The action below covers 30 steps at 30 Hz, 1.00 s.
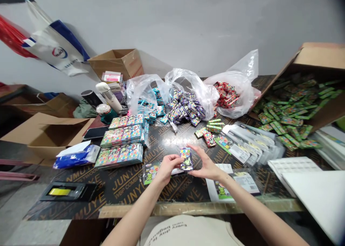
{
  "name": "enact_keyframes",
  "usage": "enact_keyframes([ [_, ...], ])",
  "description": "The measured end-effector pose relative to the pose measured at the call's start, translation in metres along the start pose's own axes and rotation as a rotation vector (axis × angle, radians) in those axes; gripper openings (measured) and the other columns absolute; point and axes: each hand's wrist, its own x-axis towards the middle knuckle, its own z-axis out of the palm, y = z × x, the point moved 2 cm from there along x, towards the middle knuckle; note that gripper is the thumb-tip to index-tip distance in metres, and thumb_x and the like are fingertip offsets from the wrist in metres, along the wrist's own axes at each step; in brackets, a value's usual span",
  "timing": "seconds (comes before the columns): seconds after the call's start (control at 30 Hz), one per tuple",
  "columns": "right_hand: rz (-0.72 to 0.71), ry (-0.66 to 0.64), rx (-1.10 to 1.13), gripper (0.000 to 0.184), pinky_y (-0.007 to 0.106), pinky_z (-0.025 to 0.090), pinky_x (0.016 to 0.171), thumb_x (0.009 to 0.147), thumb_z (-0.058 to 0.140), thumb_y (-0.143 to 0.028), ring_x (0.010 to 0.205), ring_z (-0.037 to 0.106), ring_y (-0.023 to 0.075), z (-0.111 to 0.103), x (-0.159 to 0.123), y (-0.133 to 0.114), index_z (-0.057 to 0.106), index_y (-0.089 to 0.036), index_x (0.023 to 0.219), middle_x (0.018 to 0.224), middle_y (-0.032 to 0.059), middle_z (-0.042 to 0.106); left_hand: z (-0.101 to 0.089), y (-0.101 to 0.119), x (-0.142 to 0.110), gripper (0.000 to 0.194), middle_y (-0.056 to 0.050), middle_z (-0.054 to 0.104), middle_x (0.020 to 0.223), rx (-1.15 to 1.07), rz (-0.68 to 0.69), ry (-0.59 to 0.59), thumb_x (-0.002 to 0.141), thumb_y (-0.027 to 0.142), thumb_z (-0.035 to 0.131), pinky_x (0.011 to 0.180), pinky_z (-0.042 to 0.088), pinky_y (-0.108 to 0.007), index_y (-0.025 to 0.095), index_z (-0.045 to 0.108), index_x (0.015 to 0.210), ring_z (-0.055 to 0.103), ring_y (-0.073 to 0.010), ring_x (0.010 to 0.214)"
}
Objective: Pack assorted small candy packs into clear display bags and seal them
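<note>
My left hand [172, 165] pinches a small purple printed packet [186, 159] between thumb and fingers, above the table. My right hand [206, 165] is beside the packet's right side, thumb and fingers spread apart; whether a fingertip touches it I cannot tell. Under my left hand lies a clear printed sleeve [151, 172], partly covered. Beneath my right forearm is another printed sleeve [244, 183] on white paper. Beyond my hands lie a red packet [209, 139] and several green packets [215, 125].
Plastic bags hold blue packets [153, 104], purple packets [185, 107] and red packets [226, 95]. Filled sleeves [120, 155] are stacked left. A tipped carton [318, 55] spills green packets at right, near flat clear sleeves [250, 142]. A black tray [68, 191] lies front left.
</note>
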Motion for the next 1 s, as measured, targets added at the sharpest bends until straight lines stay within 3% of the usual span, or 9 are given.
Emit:
enact_keyframes([
  [0.2,-0.104,-0.385,0.2,0.073,0.039,0.03,0.102,0.06,0.062,-0.015,0.119,0.043,0.0236,-0.003,-0.004,-0.015,0.038,-0.021,0.129,0.129,0.0063,0.046,0.001,0.0,-0.015,0.049,-0.003,0.065,0.076,0.031,-0.206,-0.344,0.047,0.013,0.078,0.056,0.046,-0.023,0.014,0.063,0.093,0.059,-0.0125,0.06],
  [0.3,0.006,-0.042,0.059,0.054,0.044,0.029,0.102,0.069,0.055,-0.015,0.118,0.044,0.0241,-0.009,-0.002,0.002,0.047,-0.021,0.122,0.125,0.0074,0.051,-0.003,-0.008,-0.018,0.048,-0.004,0.066,0.074,0.093,-0.25,-0.363,0.042,0.009,0.079,0.057,0.047,-0.022,0.011,0.064,0.087,0.06,-0.0129,0.061],
  [0.37,0.092,0.254,-0.052,0.048,0.045,0.028,0.103,0.073,0.053,-0.018,0.119,0.042,0.0245,-0.011,-0.003,0.013,0.048,-0.022,0.12,0.125,0.0085,0.05,-0.005,-0.012,-0.015,0.039,-0.004,0.066,0.073,0.06,-0.201,-0.242,0.048,0.014,0.079,0.056,0.049,-0.023,0.01,0.064,0.084,0.06,-0.0126,0.059],
  [0.4,0.108,0.301,-0.079,0.051,0.045,0.027,0.103,0.074,0.055,-0.021,0.121,0.04,0.0248,-0.01,-0.005,0.015,0.045,-0.022,0.123,0.127,0.0088,0.047,-0.005,-0.013,-0.013,0.037,-0.005,0.066,0.074,0.019,-0.171,-0.167,0.051,0.017,0.078,0.056,0.05,-0.025,0.01,0.063,0.084,0.06,-0.0127,0.059],
  [0.5,0.062,0.18,-0.107,0.081,0.045,0.025,0.104,0.066,0.067,-0.035,0.126,0.032,0.0272,0.004,-0.008,0.01,0.027,-0.023,0.135,0.138,0.01,0.034,-0.003,-0.016,-0.007,0.036,-0.005,0.066,0.077,-0.108,-0.115,-0.009,0.055,0.021,0.077,0.059,0.051,-0.027,0.011,0.062,0.086,0.061,-0.0128,0.06],
  [0.63,-0.036,0.049,-0.2,0.088,0.045,0.025,0.102,0.059,0.07,-0.034,0.124,0.033,0.0283,0.02,-0.009,-0.004,0.027,-0.022,0.135,0.134,0.0103,0.038,0.005,-0.018,-0.006,0.043,-0.006,0.066,0.079,-0.077,-0.119,-0.082,0.056,0.024,0.077,0.064,0.051,-0.029,0.011,0.06,0.093,0.062,-0.0152,0.064],
  [0.77,-0.04,0.118,-0.307,0.075,0.043,0.026,0.098,0.057,0.066,-0.031,0.111,0.045,0.0264,0.017,-0.008,0.004,0.039,-0.021,0.125,0.117,0.0081,0.051,-0.009,-0.014,-0.008,0.063,-0.011,0.065,0.09,0.278,0.03,-0.044,0.063,0.039,0.071,0.078,0.047,-0.039,0.014,0.048,0.116,0.062,-0.0224,0.083],
  [0.9,0.003,0.146,-0.431,0.071,0.047,0.017,0.099,0.058,0.066,-0.035,0.108,0.048,0.0276,0.009,-0.015,0.029,0.041,-0.022,0.124,0.115,0.0084,0.054,-0.041,-0.012,-0.008,0.105,-0.012,0.046,0.126,1.015,0.393,-0.016,0.039,0.04,0.082,0.102,0.022,-0.05,0.024,0.035,0.132,0.039,-0.0321,0.119],
  [1.0,0.026,0.103,-0.437,0.069,0.048,0.013,0.099,0.062,0.065,-0.035,0.109,0.048,0.0279,0.014,-0.021,0.045,0.04,-0.023,0.124,0.118,0.0091,0.054,-0.057,-0.02,-0.006,0.11,-0.009,0.047,0.122,1.316,0.43,-0.077,0.042,0.033,0.08,0.103,0.017,-0.052,0.027,0.023,0.137,0.04,-0.0309,0.116],
])
